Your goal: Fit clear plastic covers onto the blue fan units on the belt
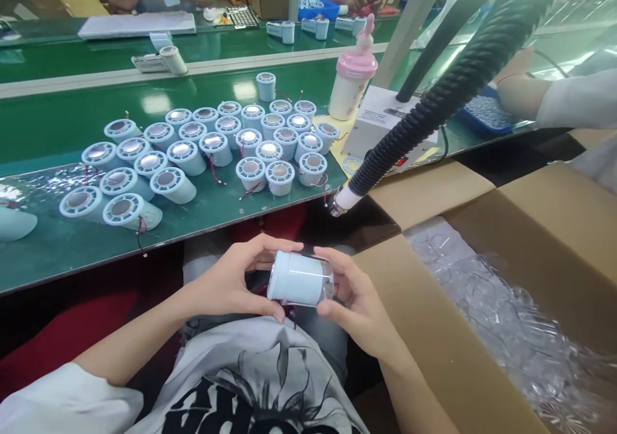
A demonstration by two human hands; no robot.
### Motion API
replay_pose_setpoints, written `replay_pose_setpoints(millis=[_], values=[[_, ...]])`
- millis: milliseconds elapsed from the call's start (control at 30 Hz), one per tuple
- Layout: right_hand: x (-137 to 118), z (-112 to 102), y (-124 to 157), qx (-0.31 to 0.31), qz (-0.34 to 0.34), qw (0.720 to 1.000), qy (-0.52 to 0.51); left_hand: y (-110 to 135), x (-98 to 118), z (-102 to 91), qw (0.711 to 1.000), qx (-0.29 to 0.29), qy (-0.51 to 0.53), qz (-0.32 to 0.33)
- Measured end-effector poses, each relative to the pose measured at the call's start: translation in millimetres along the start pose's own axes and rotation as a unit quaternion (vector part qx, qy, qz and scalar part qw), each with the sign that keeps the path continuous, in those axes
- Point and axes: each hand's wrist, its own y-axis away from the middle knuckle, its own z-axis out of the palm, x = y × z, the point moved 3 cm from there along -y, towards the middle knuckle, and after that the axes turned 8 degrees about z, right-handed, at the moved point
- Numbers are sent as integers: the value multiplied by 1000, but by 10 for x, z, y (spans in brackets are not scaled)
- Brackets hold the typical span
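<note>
Sideways lies the blue cylinder [297, 278], rim [276, 276] facing left.

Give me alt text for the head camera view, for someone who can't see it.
A person's left hand and right hand hold a light-blue cylinder with a clear plastic cover over one end. Beyond, many similar light-blue cylinders sit on a green workbench; at right, an open cardboard box holds clear plastic pieces.

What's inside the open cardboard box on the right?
The cardboard box holds a heap of clear plastic pieces. The top ones show; anything lying beneath them is covered and can't be seen.
</note>
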Motion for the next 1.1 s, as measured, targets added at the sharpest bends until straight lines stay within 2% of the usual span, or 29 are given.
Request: replay_pose_setpoints(millis=[67,100,167,267,333,467,600,733,933,1100], values=[[11,36,50,-7,70,995,-67,24,34,8,999,-12,-32,16],[5,36,73,1,67,996,-60,31,52,7,998,-14,-48,31],[-26,11,114,28,-11,999,29,36,86,-1,995,-9,-78,67],[-63,-18,179,47,-169,970,170,23,140,2,982,-6,-141,127],[-46,-34,205,41,-196,963,182,10,172,30,971,-25,-186,149],[-4,-89,246,73,-153,977,126,-3,206,83,961,-69,-232,135],[0,-127,294,126,-142,978,91,7,224,99,956,-82,-244,140],[22,-109,307,113,-116,986,52,5,223,116,950,-93,-260,148],[76,-94,310,103,-29,994,-32,0,261,139,947,-105,-257,162],[86,-88,304,90,-36,994,-59,26,276,146,943,-113,-268,159]])
